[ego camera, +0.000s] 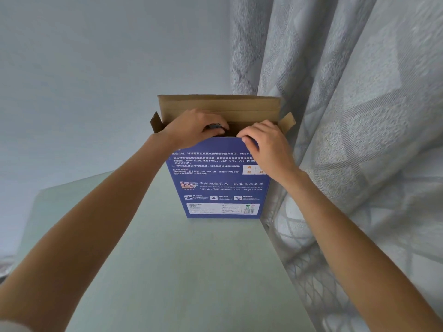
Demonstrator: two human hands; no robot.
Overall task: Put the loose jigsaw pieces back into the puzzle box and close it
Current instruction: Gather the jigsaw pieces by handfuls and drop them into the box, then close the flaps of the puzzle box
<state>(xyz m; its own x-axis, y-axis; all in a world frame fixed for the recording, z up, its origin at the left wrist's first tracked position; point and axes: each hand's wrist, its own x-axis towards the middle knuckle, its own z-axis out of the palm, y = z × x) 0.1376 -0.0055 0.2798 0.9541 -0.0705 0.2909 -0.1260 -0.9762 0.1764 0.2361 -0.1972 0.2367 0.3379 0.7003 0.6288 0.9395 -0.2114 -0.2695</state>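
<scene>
- Puzzle box (219, 180) standing upright on its short end on the pale green table (172, 271), blue printed face toward the camera, long axis vertical, curtain (359, 116) right beside it on the right.
- Mouth of the box facing up, top lid flap (218, 103) folded back and standing, small side flaps (156, 122) splayed outward left and right. So: still wide open.
- Left hand (191, 128) at the opening, left of centre, fingers curled around something dark (215, 127) right at the rim. Probably a clump of jigsaw pieces going in, but too shadowed to say for sure.
- Right hand (266, 142) on the top edge of the blue front wall, fingertips (244, 139) hooked over the rim, pinching the cardboard. Looks like steadying or pulling the wall out to widen the gap.
- Both hands about equally close to the opening; left sits directly above it, so the drop belongs to that one, straight down along the box's long axis.
- No loose pieces visible on the table in this view.
- Probably near the end: release the handful, then fold in the side flaps and bring the lid flap forward.
</scene>
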